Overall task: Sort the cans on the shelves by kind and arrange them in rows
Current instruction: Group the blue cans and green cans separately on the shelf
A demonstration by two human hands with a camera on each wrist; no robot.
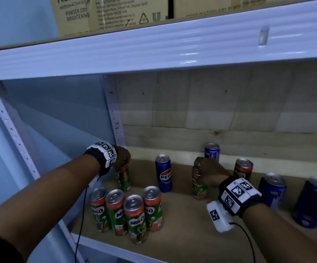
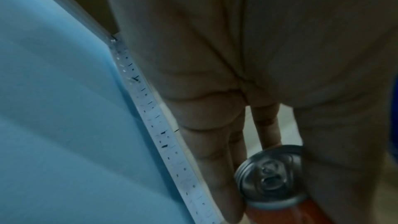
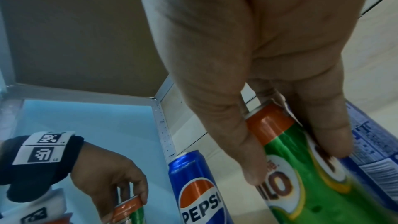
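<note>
The left hand (image 1: 122, 157) grips the top of a Milo can (image 1: 124, 176) near the left rear of the shelf board (image 1: 182, 234), fingers curled round its rim. The right hand (image 1: 210, 172) grips a second Milo can (image 1: 199, 186) further right, fingers wrapped round its upper part. A Pepsi can (image 1: 163, 173) stands upright between the two. Four Milo cans (image 1: 127, 211) stand clustered at the front left. More blue cans (image 1: 272, 188) stand to the right, and another Milo can (image 1: 243, 168) behind the right wrist.
</note>
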